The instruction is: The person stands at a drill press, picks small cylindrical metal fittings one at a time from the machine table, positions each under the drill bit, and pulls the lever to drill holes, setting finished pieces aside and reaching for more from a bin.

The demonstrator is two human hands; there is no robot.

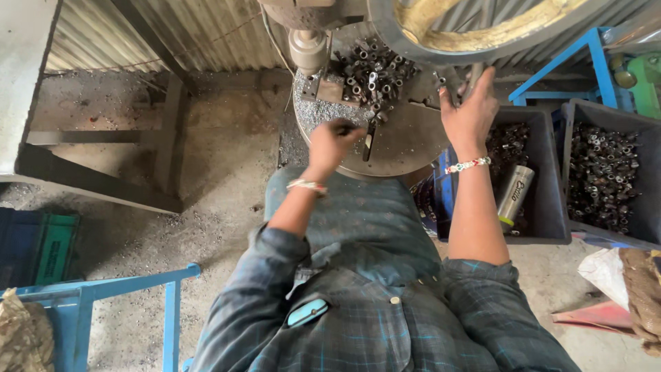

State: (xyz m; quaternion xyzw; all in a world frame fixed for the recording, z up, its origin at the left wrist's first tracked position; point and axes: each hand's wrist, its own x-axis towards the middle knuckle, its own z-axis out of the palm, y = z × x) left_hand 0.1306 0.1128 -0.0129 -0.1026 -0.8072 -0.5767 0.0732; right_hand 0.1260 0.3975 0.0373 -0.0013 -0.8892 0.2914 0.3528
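Corrugated metal sheeting (172, 34) ran behind the machine, and the concrete floor (220, 186) below was dusted with grit. At the round steel counter (406, 138) of the machine my left hand (332, 141) was curled shut around a small dark tool or part (342, 128) — too small and blurred for me to name it. My right hand (469, 110) was spread open, fingers (482, 79) apart, reaching up to the counter's far right edge, its fingertips close to a thin lever (475, 76) there; I could not tell whether they touched it. A heap of small dark metal sleeves (372, 72) lay on the back of the counter, between my two hands and just beyond them, with pale metal shavings (320, 110) scattered to its left. On my right stood two dark crates (551, 207) holding more of the same sleeves, and a silvery flask (515, 196) lay tilted in the nearer one. A blue metal frame (124, 286) stood at my left, well apart from the counter.
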